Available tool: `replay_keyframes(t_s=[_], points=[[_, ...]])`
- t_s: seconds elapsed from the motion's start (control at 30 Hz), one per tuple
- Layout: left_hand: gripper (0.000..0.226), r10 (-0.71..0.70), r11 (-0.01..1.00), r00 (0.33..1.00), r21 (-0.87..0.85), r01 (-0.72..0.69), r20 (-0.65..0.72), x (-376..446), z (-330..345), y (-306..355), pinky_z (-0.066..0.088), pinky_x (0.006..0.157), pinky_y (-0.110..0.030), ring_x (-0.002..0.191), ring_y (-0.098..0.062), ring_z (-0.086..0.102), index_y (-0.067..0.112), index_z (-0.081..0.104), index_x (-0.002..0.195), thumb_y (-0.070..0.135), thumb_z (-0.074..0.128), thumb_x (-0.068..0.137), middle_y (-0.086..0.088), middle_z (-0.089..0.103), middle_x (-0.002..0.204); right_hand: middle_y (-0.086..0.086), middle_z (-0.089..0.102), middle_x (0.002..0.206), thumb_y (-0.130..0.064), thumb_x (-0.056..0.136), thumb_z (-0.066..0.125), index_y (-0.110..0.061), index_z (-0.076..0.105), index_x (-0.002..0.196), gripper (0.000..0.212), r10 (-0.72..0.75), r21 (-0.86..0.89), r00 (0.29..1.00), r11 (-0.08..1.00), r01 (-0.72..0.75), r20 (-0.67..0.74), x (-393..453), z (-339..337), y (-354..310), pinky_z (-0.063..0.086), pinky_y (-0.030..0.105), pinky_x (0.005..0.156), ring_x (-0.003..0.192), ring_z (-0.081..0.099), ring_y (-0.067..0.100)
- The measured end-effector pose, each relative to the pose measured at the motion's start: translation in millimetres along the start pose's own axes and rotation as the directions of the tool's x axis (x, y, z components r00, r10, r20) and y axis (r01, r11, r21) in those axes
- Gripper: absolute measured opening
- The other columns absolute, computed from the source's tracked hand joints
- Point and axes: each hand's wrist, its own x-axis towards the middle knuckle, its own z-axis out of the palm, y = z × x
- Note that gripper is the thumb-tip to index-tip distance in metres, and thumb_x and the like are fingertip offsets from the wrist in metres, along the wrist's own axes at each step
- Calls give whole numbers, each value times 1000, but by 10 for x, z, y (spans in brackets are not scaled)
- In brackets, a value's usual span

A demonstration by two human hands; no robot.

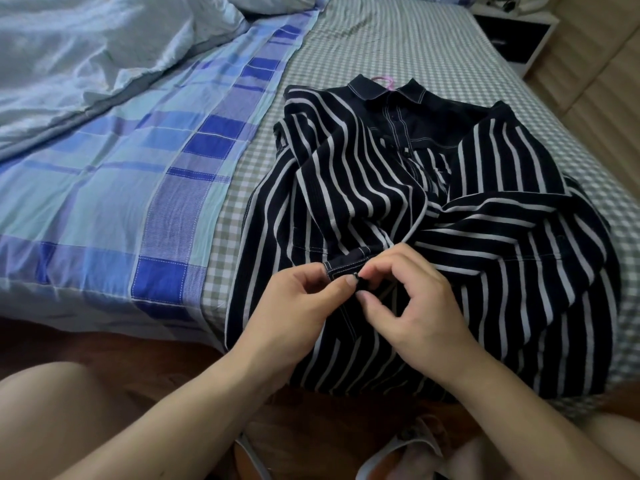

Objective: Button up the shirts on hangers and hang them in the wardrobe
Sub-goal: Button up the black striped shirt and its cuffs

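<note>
A dark navy shirt with white stripes (398, 202) lies rumpled on the bed, collar away from me. A pink hanger hook (383, 80) pokes out above the collar. Low on the shirt's front, my left hand (298, 310) pinches the stitched placket edge between thumb and fingers. My right hand (412, 303) pinches the fabric right beside it, thumb and forefinger meeting at a small dark button. The two hands touch at that spot. The hanger's body is hidden inside the shirt.
The shirt lies on a green-checked sheet (398, 39). A blue plaid blanket (156, 174) and a pale duvet (86, 53) cover the bed's left side. A white and black nightstand (509, 32) stands at the far right. Wooden floor and sandals (398, 448) show below.
</note>
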Motion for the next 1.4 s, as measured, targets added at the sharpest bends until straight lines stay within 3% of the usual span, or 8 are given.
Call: replay_keyframes(t_s=[0.1,0.3,0.47,0.7,0.8,0.87,1.07,1.4], points=[[35,19,998,999,53,-18,-27,11,10,-7,59,88,-55,89,-39,73,-2,71,95,33,73,93,-25,73,92,-9,64,98,-1,85,75,-13,71,104,22,15,46,1000,999,-16,15,11,-37,11,50,18,85,97,64,14],[47,88,891,977,454,10,-194,52,46,82,33,43,-26,43,-14,44,-6,57,63,28,61,95,-7,56,49,-6,65,100,6,90,65,-7,71,112,26,-63,-113,988,992,47,-142,51,-41,123,50,16,86,97,63,6],[69,487,830,823,448,-333,-291,-140,-156,515,19,36,-33,35,-31,27,-4,32,47,32,50,102,-17,33,39,-6,64,97,5,92,62,-8,72,105,21,38,-172,919,979,-114,-392,154,-348,202,49,13,80,90,60,3],[46,537,702,836,611,-366,-116,476,-155,1237,33,45,-19,42,-8,37,-6,59,64,23,56,100,4,45,44,-16,60,99,-12,94,60,-24,70,105,19,167,-325,970,920,-218,-178,842,-932,24,43,10,81,91,57,-3],[21,517,457,849,803,-383,110,1044,-97,1304,52,85,-34,86,-10,61,22,71,97,37,56,98,7,66,93,-16,57,98,-18,95,56,-24,69,106,17,190,-466,978,860,-208,-85,1279,-1137,107,43,20,81,92,56,4],[45,448,260,870,902,-346,205,1480,-99,1292,38,113,-40,132,-19,45,35,54,139,55,48,98,1,50,140,-9,59,107,-19,96,53,-22,68,113,23,236,-593,970,774,-223,-57,1612,-1254,301,46,29,88,103,57,14],[78,321,-229,862,916,-330,391,2685,-435,901,16,125,-46,153,-29,19,42,20,159,73,2,90,-5,26,165,8,64,124,-6,94,48,-19,67,115,31,432,-740,888,545,-395,-156,2672,-1420,1302,49,35,87,106,58,27],[59,274,-103,865,907,-408,420,2982,-588,391,31,119,-50,148,-25,33,35,40,153,60,22,103,-1,41,157,15,66,121,-30,104,52,-11,63,118,26,661,-723,748,487,-491,-62,3642,-1080,2860,46,35,78,102,62,34]])
